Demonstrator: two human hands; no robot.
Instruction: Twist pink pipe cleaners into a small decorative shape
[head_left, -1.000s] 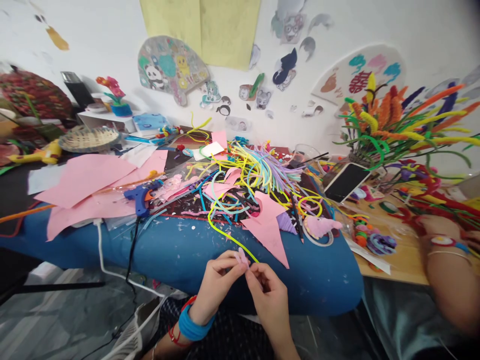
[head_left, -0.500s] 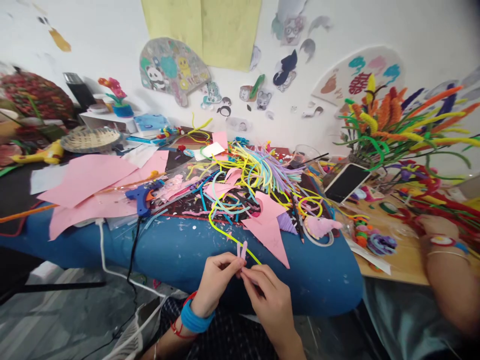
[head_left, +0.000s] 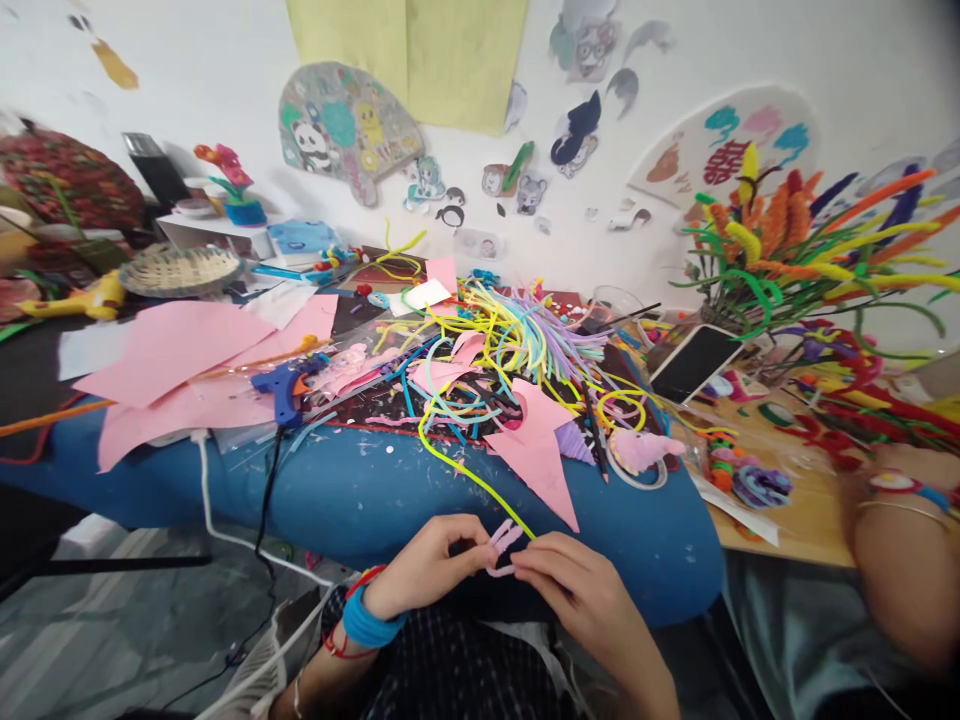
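Note:
A short pale-pink pipe cleaner (head_left: 505,538), bent into narrow loops, is held between both hands at the front edge of the table. My left hand (head_left: 442,558) pinches its folded part between thumb and fingertips. On the other side, my right hand (head_left: 574,575) pinches an end of the same piece. Just beyond the fingers lies a long yellow-green pipe cleaner (head_left: 469,475), running down toward my right hand. A cut sheet of pink paper (head_left: 536,455) rests on the blue table cover (head_left: 360,480) behind my hands.
A blue glue gun (head_left: 283,392) with a black cord lies left of centre. Several pastel pipe cleaners (head_left: 540,335) are heaped in the middle. A phone (head_left: 694,362) leans before a vase of colourful stems. At right, another person's arm (head_left: 900,540) rests by a wooden table.
My hands have moved slightly apart, with the right hand shifted right. The pink pipe cleaner, upright before, is now tilted, and one end stretches to my right fingers.

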